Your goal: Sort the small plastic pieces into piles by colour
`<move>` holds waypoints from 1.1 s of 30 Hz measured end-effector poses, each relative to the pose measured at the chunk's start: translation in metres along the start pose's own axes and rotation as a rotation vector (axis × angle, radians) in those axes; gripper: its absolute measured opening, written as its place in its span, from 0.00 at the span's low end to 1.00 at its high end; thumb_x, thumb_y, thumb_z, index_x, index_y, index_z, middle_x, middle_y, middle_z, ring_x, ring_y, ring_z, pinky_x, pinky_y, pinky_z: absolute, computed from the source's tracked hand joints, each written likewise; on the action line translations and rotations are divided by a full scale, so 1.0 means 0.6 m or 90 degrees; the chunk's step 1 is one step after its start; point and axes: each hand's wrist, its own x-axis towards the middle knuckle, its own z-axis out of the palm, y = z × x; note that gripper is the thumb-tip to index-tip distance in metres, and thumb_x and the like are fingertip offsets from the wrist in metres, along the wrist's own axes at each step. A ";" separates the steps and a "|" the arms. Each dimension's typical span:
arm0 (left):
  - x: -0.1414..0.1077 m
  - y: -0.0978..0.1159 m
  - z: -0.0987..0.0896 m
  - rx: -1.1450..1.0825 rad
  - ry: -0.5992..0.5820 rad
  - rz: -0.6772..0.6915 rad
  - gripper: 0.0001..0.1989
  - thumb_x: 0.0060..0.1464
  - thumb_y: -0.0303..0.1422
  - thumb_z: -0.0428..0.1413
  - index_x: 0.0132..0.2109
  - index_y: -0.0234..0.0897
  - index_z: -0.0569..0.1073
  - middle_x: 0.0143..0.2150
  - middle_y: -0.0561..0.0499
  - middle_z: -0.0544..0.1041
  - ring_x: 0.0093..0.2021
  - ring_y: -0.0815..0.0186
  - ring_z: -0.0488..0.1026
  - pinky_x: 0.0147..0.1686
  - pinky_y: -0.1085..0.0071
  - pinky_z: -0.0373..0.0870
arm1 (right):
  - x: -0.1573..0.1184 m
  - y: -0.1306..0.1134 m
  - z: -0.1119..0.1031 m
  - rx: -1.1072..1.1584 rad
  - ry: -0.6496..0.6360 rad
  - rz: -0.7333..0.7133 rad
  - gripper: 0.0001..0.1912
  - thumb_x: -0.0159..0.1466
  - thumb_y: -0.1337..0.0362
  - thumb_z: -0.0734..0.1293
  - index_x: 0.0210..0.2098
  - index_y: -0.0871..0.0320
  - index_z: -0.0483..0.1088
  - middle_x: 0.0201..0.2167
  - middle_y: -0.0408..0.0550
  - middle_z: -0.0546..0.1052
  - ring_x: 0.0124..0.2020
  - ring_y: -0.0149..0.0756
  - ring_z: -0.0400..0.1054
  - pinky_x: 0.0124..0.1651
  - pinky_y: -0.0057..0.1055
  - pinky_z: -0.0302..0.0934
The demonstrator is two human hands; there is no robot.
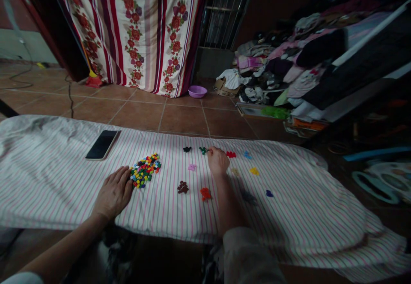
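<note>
My left hand [114,191] lies flat on the striped cloth [64,181], its fingertips at the left edge of a mixed pile of small colored beads [145,170]. My right hand [218,161] is closed, its fingertips down at the small green cluster [203,150]; what they pinch is too small to see. Around it sit single-color clusters: black [187,149], pink [192,167], brown [183,187], orange [205,194], red [231,154], light blue [247,155], yellow [254,171], beige [235,171] and dark blue [269,193].
A phone [102,145] lies at the cloth's back left. Beyond are a floral curtain [144,27], a purple basin [197,91] on the tiled floor and a heap of clothes [282,57] at the right.
</note>
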 end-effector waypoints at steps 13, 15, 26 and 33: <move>0.000 0.001 -0.003 0.008 -0.011 0.008 0.22 0.63 0.38 0.41 0.55 0.31 0.69 0.56 0.38 0.73 0.60 0.53 0.67 0.57 0.55 0.66 | 0.001 0.006 -0.007 0.024 -0.015 -0.010 0.16 0.67 0.67 0.59 0.46 0.53 0.76 0.40 0.51 0.80 0.40 0.37 0.73 0.40 0.28 0.60; 0.000 0.000 -0.003 0.006 -0.014 0.018 0.22 0.63 0.38 0.41 0.55 0.31 0.69 0.57 0.37 0.73 0.60 0.53 0.67 0.57 0.54 0.66 | -0.001 0.008 -0.007 0.028 -0.028 -0.009 0.16 0.67 0.67 0.58 0.47 0.52 0.75 0.40 0.51 0.80 0.40 0.37 0.73 0.40 0.28 0.60; -0.008 0.000 -0.004 -0.024 0.017 0.011 0.20 0.64 0.35 0.39 0.53 0.30 0.68 0.55 0.36 0.73 0.61 0.55 0.65 0.60 0.55 0.64 | -0.014 0.003 -0.031 0.098 -0.013 -0.064 0.16 0.66 0.67 0.58 0.47 0.54 0.76 0.41 0.50 0.80 0.42 0.38 0.73 0.43 0.29 0.61; -0.019 0.012 -0.004 0.019 -0.023 -0.030 0.23 0.63 0.39 0.38 0.54 0.32 0.69 0.59 0.34 0.70 0.65 0.50 0.61 0.59 0.48 0.61 | -0.064 -0.074 -0.058 0.159 -0.016 -0.230 0.16 0.67 0.67 0.57 0.45 0.56 0.75 0.42 0.49 0.79 0.44 0.37 0.71 0.48 0.29 0.60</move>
